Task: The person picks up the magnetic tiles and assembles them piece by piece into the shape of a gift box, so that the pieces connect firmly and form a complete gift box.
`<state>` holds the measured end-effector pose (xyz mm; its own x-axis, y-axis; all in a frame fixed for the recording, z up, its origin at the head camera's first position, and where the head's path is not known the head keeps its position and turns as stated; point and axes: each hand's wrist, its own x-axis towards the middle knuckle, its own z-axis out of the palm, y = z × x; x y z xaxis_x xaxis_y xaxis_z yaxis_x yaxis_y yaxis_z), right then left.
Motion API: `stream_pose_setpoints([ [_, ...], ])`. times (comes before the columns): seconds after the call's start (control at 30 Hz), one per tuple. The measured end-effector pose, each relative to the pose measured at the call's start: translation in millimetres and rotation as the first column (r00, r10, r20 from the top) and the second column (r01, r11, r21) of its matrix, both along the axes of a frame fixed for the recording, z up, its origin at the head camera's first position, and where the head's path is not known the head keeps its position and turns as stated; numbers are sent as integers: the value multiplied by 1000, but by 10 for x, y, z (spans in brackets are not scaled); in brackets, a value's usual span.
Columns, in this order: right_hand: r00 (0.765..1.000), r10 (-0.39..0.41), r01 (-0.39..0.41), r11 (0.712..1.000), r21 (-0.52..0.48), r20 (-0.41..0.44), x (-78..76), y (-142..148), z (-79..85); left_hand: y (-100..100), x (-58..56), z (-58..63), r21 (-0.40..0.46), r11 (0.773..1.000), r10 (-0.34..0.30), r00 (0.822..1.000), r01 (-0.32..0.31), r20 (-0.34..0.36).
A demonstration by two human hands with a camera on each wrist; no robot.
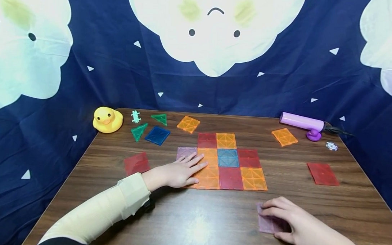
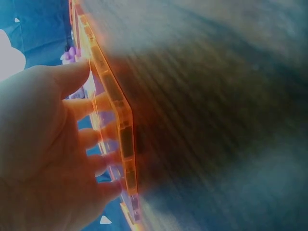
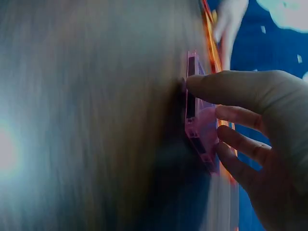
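Observation:
Translucent square magnetic tiles lie edge to edge in a flat patchwork, with an orange tile (image 1: 253, 178), a blue tile (image 1: 228, 158) and a red tile (image 1: 231, 178) among them. My left hand (image 1: 178, 171) rests on the patchwork's left part, fingers spread over orange tiles and a purple tile (image 1: 186, 151) at the edge. In the left wrist view its fingers lie along the upper face of an orange tile (image 2: 114, 86). Nearer the front right, my right hand (image 1: 288, 219) grips another purple tile (image 1: 266, 225) by its edges, thumb on the near side, close over the table.
A loose red tile (image 1: 137, 163) lies left, another red tile (image 1: 323, 173) right. Behind are a yellow rubber duck (image 1: 107, 120), green triangle tiles (image 1: 139, 131), a dark blue tile (image 1: 157, 135), a purple cylinder (image 1: 301, 122), a small purple duck (image 1: 313, 135) and a poker chip (image 1: 331, 146).

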<state>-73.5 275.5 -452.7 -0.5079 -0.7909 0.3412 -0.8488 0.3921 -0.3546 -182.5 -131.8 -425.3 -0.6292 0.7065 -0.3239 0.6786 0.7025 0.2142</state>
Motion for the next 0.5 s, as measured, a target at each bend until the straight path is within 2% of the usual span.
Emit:
stream_pose_setpoints([
  [0.27, 989, 142, -139, 988, 67, -44, 6, -601, 36, 73, 54, 4, 6, 999, 54, 998, -54, -30],
  [0.5, 979, 177, -164, 979, 124, -105, -117, -1132, 27, 93, 71, -46, 3, 998, 59, 994, -59, -94],
])
